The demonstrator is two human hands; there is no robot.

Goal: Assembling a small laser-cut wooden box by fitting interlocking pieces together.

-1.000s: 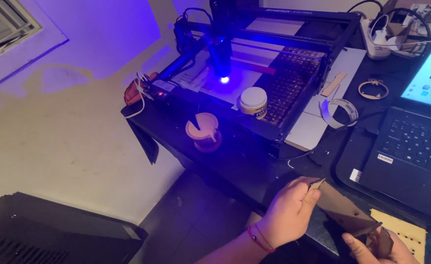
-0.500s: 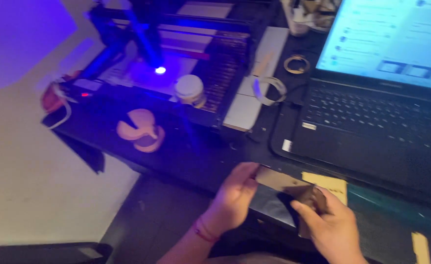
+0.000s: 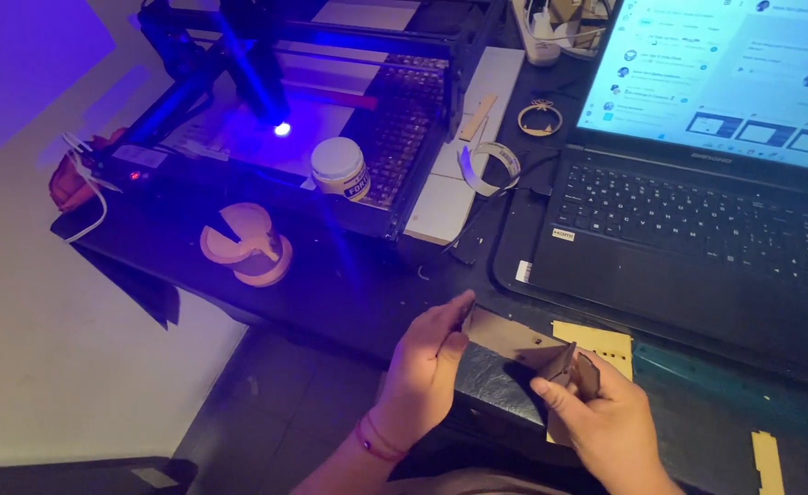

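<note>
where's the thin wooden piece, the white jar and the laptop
thin wooden piece (image 3: 510,336): head view, on its flat face between the two hands
white jar (image 3: 339,167): head view, on its lid
laptop (image 3: 697,225): head view, on its keyboard

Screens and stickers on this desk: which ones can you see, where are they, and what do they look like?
Laptop screen: top right, bright, white and pale blue panels.
Small jar: on the laser machine's bed beside the blue glow, round, white, with a dark-printed label.
White sticker: laptop's front left corner, small rectangle.

Both hands (image 3: 514,385) w/ thin wood piece (image 3: 514,336)
</note>
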